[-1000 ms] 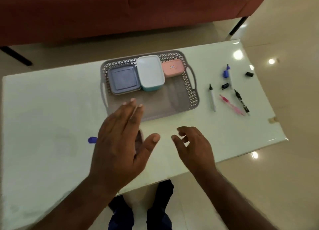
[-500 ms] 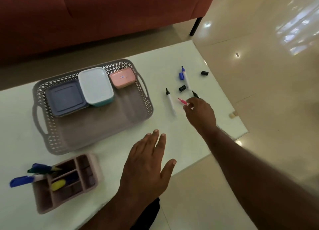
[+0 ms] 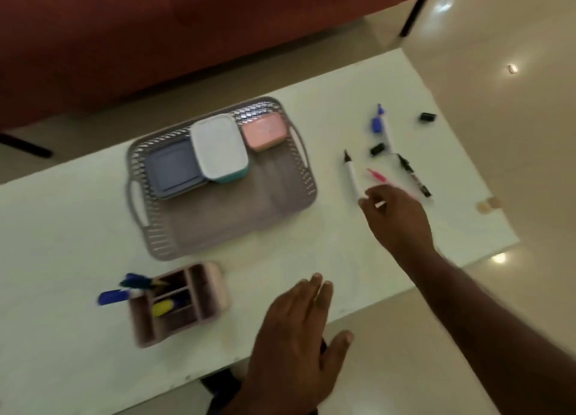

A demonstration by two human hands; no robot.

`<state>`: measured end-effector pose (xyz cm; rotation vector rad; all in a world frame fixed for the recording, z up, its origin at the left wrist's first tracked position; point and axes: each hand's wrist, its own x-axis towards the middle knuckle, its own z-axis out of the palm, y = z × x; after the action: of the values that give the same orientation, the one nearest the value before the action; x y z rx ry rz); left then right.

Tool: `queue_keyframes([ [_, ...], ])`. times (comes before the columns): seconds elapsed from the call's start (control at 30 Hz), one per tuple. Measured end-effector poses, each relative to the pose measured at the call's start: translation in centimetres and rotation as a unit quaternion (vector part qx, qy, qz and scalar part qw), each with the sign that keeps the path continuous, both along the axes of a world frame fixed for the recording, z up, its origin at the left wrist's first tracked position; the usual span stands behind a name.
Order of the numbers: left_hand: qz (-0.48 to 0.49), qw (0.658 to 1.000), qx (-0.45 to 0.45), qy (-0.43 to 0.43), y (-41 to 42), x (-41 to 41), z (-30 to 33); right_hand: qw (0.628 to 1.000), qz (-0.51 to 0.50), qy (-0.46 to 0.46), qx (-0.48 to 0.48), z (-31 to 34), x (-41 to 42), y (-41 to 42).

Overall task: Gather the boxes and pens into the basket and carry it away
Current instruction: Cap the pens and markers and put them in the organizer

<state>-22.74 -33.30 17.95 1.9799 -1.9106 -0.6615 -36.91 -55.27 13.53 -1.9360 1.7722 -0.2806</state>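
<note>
Basket (image 3: 282, 202): just beyond your left hand on the desk (image 3: 62, 243), three boxes (image 3: 218, 146) already packed along its far side.
Left hand (image 3: 296, 336): spread flat, empty, hovering.
Right hand (image 3: 396, 215): fingers curled at the white pen (image 3: 351, 174); grip unclear.
Loose pens (image 3: 414, 174): just beyond your right hand.

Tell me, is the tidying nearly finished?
Not yet. Three boxes, grey-blue, white and pink, already sit in the basket. The right hand reaches the white pen and pink pen. More loose pens, the organizer and carrying remain.
</note>
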Motion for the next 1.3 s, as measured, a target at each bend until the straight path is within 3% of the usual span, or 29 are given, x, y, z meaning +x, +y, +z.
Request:
queue_keyframes([
  [0.13,0.104,0.994,0.023,-0.017,4.1,4.3,1.8,0.990,0.081,-0.092,0.066,2.3,6.2,8.3],
  [0.27,0.216,0.973,-0.015,-0.076,5.3,11.3,3.0,0.970,0.138,-0.148,0.134,2.9,12.6,14.0],
  [0.5,0.312,0.943,-0.007,-0.117,6.2,19.3,1.7,0.961,0.176,-0.082,0.199,1.6,18.7,16.8],
  [0.6,0.392,0.914,0.074,-0.078,7.4,21.5,1.2,0.960,0.175,-0.048,0.214,1.8,19.6,16.9],
  [0.7,0.476,0.856,0.193,0.054,8.3,22.3,0.1,0.959,0.171,-0.027,0.223,1.8,19.9,16.6],
  [0.87,0.445,0.844,0.239,0.183,8.8,21.1,-2.0,0.961,0.185,-0.031,0.205,1.2,20.1,16.7],
  [1.3,0.497,0.832,0.194,0.153,6.2,16.7,-1.5,0.962,0.210,-0.051,0.165,1.5,17.8,15.3],
])
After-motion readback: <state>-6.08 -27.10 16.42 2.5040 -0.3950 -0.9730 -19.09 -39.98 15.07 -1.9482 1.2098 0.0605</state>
